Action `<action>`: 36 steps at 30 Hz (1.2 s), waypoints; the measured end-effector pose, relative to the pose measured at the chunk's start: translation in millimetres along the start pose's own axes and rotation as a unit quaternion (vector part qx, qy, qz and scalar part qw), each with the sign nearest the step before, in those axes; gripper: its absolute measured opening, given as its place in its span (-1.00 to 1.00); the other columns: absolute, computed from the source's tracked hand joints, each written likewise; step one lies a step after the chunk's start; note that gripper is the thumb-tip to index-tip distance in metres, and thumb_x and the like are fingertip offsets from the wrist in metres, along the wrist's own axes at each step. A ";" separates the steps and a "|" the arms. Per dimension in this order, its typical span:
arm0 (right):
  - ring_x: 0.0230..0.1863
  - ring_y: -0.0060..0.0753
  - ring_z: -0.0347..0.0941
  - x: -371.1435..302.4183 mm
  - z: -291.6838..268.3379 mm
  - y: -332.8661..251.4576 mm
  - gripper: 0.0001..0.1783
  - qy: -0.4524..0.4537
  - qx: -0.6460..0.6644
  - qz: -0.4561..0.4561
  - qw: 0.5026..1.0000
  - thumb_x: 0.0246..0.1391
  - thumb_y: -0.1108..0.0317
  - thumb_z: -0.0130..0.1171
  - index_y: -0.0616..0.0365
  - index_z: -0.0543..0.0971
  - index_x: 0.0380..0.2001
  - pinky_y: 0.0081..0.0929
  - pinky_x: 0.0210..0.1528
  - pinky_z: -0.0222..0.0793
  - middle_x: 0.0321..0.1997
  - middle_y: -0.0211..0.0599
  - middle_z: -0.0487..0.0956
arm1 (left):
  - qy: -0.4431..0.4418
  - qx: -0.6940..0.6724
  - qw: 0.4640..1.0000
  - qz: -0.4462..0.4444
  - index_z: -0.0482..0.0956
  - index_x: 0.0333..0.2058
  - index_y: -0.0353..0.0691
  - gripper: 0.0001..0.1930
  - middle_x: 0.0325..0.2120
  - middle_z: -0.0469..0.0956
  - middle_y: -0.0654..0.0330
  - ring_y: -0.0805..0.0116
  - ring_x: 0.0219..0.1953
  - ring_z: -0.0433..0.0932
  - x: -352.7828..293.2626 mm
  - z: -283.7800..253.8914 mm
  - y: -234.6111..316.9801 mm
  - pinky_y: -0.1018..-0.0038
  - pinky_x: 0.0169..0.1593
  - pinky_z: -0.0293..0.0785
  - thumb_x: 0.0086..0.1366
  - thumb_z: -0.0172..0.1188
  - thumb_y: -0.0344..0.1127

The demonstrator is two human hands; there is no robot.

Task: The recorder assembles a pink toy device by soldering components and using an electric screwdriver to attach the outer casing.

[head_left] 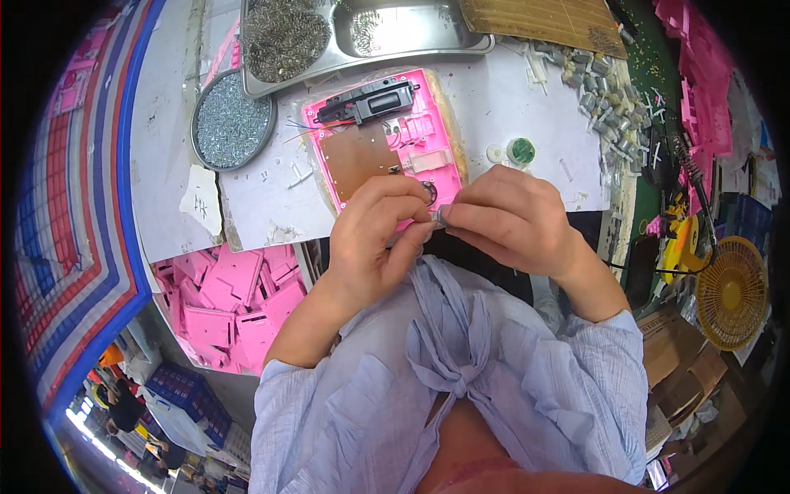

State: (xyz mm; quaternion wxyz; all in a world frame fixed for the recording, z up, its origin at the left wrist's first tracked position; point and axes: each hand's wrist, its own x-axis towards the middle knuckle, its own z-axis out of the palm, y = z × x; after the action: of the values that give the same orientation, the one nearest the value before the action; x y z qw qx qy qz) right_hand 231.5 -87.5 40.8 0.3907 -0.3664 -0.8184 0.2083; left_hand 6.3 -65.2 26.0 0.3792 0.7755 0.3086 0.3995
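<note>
My left hand (383,235) and my right hand (514,218) meet at the near edge of a pink plastic housing (451,183). Between their fingertips is a small silvery part (442,216); its exact kind is mostly hidden by the fingers. Both hands are closed in a pinch around it. The housing lies open on the table, holding a brown circuit board (355,158), a black rectangular module (370,102) with thin coloured wires, and a pale pink block (428,160). A round black piece (429,192) sits in it, partly behind my left fingers.
Behind the housing stands a metal tray (395,53) of springs, with a round dish of screws (234,122) to its left. Small motors (605,103) are heaped at right, near a green-topped round container (520,151). Pink housings (230,300) fill a bin below left. A yellow fan (731,292) stands far right.
</note>
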 end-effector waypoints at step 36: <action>0.35 0.20 0.19 38.9 15.0 59.2 -0.71 -0.039 -0.127 0.113 0.985 -0.04 0.38 0.42 0.10 0.65 -0.19 -0.01 0.37 0.22 0.30 -0.15 0.48 | 0.044 0.177 0.983 -0.024 0.80 -0.34 0.07 -0.83 0.37 0.29 -0.07 -0.29 0.42 0.14 -0.1 -16.1 -44.2 -0.12 0.41 -0.07 0.04 0.49 -0.28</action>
State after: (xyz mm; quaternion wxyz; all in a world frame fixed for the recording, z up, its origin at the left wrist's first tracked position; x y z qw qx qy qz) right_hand 228.9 -20.5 13.5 0.2823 -0.4947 -0.8064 0.1593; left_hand -15.3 -36.7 -4.7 0.2314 0.8045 0.4092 0.3631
